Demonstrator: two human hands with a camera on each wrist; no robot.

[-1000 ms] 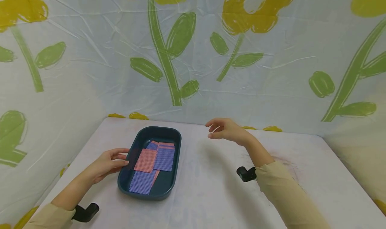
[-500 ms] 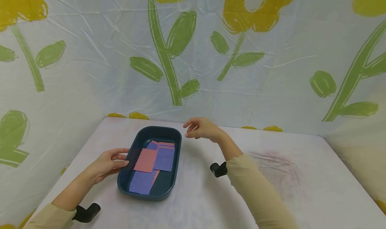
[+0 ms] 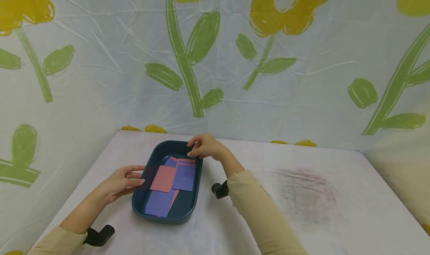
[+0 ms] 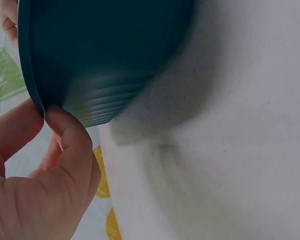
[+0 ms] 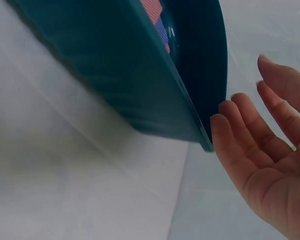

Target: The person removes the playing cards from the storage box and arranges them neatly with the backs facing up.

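Note:
A dark teal plastic bin (image 3: 184,206) stands on the white table, its long side running away from me. Inside it lie several overlapping cards, some with a red dotted pattern (image 3: 162,178) and some with a blue one (image 3: 184,177). At the bin's left side my left hand (image 3: 117,184) pinches the rim between thumb and finger, as the left wrist view shows. Over the far right corner is my right hand (image 3: 205,147), fingers bent loosely and holding nothing. The right wrist view shows its fingertips (image 5: 221,125) close against the rim; whether they touch is hard to tell.
The white tabletop (image 3: 262,210) stretches to the right of the bin, with a dark smudged, wrinkled patch (image 3: 309,195) on it. Behind and beside the table hangs a flower-printed sheet (image 3: 134,42). A black wrist camera (image 3: 220,190) sticks out from the right cuff.
My right hand has moved left, from above the table's middle to the bin's far right corner. The left hand, the bin and the cards have stayed in place.

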